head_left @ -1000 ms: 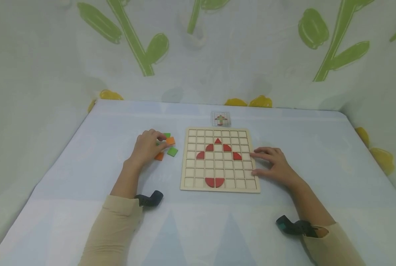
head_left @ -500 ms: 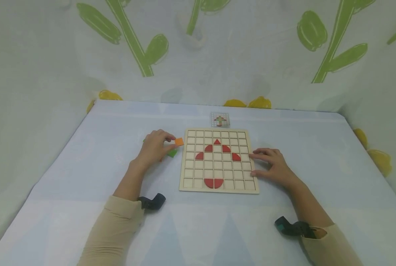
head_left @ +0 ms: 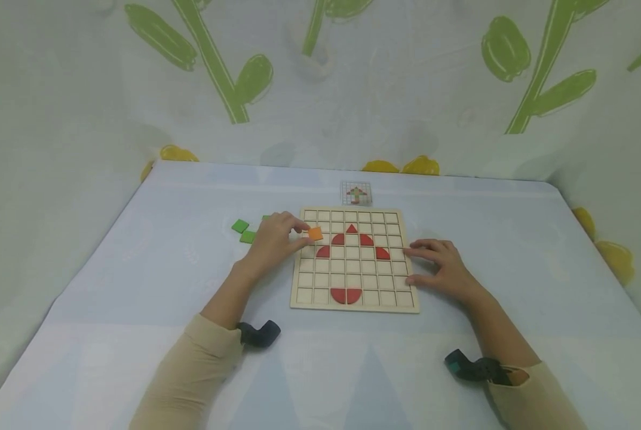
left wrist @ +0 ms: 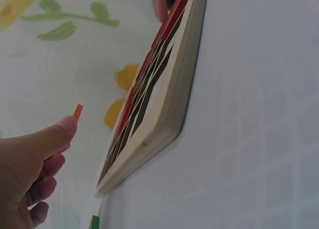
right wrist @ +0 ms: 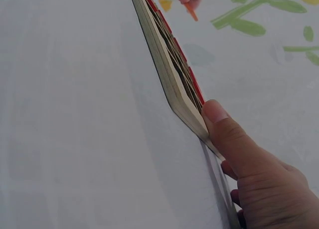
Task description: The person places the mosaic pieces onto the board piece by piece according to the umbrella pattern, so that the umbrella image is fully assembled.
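Two hands are at the wooden grid board [head_left: 369,282]: the left hand [head_left: 274,242] pinches one orange tile [head_left: 315,233] above its upper-left cells; the right hand [head_left: 442,266], fingers spread, touches its right edge. One pattern card [head_left: 356,193] lies just beyond. Seven red pieces [head_left: 339,295] sit in the grid; three green tiles [head_left: 240,226] show leftward, the left hand partly hiding at least one.
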A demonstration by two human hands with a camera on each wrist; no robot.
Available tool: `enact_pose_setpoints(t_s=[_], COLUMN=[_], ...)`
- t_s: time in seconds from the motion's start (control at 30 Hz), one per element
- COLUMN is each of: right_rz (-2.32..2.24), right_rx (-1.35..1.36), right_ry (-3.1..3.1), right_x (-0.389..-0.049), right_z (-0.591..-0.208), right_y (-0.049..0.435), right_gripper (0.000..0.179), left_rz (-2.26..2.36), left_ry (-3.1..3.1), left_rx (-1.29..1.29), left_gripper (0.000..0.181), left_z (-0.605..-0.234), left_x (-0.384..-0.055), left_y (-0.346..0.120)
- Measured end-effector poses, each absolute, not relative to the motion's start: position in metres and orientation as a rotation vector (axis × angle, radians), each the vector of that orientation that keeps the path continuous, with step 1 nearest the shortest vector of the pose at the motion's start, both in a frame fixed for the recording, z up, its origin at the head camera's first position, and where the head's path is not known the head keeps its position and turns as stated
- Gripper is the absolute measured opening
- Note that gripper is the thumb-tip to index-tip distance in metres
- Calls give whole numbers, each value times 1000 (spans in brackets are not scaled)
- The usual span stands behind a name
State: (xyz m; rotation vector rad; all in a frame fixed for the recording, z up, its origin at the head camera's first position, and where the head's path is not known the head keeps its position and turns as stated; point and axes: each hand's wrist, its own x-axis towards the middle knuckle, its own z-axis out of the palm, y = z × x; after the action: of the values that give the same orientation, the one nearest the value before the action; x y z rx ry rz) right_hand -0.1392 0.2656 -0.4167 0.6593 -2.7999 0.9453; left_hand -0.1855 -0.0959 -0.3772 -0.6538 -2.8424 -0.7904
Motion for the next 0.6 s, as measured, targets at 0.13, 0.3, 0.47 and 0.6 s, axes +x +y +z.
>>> enact_pose_setpoints(t_s=[0.13, 0.3, 0.47, 0.6], right_rz=[951, 953, 942, 935], right_rx=[654, 647, 646, 651], right_ry=[-2796, -2794, -2791, -2789], right_x=[-139, -139, -138, -139], right_z=[-417, -418, -418, -418], right_y=[266, 265, 266, 265], right_gripper=[57, 57, 57, 57], left_rz=[-816, -811, -860, -880], left_ry=[-2840, -2854, -2859, -2841], left_rx=[-689, -714, -722, -756], left_gripper=[31, 29, 27, 28], left_z=[-378, -377, -381, -386], left_x=[-184, -181, -181, -182], left_y=[-85, -74, -66, -60])
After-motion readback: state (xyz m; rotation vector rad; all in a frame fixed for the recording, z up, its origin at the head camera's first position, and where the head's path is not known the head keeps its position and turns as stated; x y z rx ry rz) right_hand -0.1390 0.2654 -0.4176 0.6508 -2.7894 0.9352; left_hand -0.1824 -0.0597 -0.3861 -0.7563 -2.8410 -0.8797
